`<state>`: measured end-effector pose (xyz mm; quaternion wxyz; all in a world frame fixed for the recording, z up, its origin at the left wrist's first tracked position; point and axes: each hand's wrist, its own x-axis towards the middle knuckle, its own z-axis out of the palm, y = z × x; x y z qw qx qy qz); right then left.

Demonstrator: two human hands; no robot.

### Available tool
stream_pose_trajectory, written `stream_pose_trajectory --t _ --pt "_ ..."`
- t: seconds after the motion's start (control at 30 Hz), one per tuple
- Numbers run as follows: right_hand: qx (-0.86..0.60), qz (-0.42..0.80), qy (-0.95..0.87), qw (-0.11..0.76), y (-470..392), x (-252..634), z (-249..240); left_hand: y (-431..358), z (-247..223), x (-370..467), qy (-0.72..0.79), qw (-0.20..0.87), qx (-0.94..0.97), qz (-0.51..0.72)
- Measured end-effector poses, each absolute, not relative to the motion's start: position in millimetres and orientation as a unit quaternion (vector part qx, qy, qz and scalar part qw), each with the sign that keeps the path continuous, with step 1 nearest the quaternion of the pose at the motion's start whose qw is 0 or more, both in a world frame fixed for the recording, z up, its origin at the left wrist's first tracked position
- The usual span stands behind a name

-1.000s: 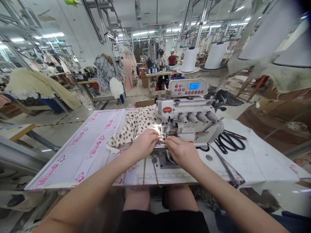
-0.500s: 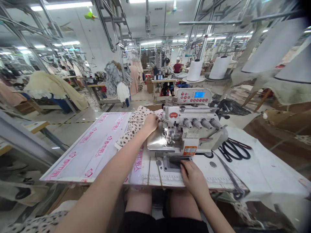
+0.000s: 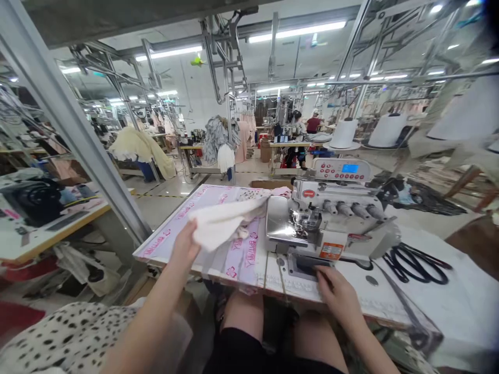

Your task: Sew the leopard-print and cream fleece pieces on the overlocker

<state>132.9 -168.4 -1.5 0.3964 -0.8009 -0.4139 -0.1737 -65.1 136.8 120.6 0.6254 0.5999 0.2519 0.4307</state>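
So the left hand [image 3: 186, 244] has swung from beside the machine's plate out to the left compared with half a second ago, and the spotted cloth [image 3: 222, 221] has come along with it, now with a plain cream face showing. The right hand is pretty much where it was, low in front of the machine.

Left fingers are closed on the near left corner of that cloth, a bit blurry. Right hand [image 3: 338, 292] has its fingers curled at the edge of the dark recess [image 3: 307, 266] in the worktop [image 3: 298, 284]; can't tell if they've got hold of anything.

The cloth stretches from the left fingers back toward the overlock machine [image 3: 343, 223], above the lilac printed sheet [image 3: 171, 234], with a spotted bit peeking out along its back edge. The machine's shiny metal plate [image 3: 283, 221] is bare, just right of the cloth. Control panel [image 3: 339, 170] sits on top, blue screen lit. Off to the right there's a bunch of black loops [image 3: 417, 264], and behind the machine two white thread cones [image 3: 345, 134]. More spotted fabric [image 3: 66, 330] is piled lower left, by the left forearm.
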Motion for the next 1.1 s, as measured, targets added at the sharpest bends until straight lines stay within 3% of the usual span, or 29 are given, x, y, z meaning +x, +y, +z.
stream_pose_trajectory --t 0.07,0.13,0.23,0.33,0.53,0.67,0.83,0.97,1.1 --pt "-0.788 -0.141 -0.397 0.448 -161.6 114.0 2.7 130.5 80.2 -138.6 0.294 0.713 0.463 0.436" --pt "-0.771 -0.066 -0.399 0.492 -147.3 89.0 7.3 119.8 35.8 -197.0 0.364 0.743 0.442 0.345" --pt "-0.73 0.066 -0.409 0.544 -114.6 54.4 14.8 109.0 -1.6 -240.2 0.496 0.579 0.537 0.361" --pt "-0.708 0.112 -0.415 0.56 -78.6 35.4 23.2 107.6 16.3 -222.6 0.45 0.404 0.662 0.442" --pt "-0.701 0.084 -0.479 0.522 -39.3 19.9 36.2 113.2 93.9 -75.4 0.172 0.309 0.844 0.403" --pt "-0.711 0.093 -0.493 0.492 -45.2 16.1 40.4 141.4 102.9 -3.3 0.188 0.406 0.821 0.355" --pt "-0.723 0.145 -0.439 0.514 -55.8 23.1 50.7 176.4 97.9 -15.8 0.208 0.522 0.757 0.334" --pt "-0.642 0.288 -0.351 0.618 -32.7 28.9 60.6 172.5 109.4 -74.1 0.18 0.63 0.674 0.342" --pt "-0.468 0.485 -0.231 0.702 10.6 20.0 67.3 148.7 121.9 -126.6 0.119 0.799 0.466 0.362"
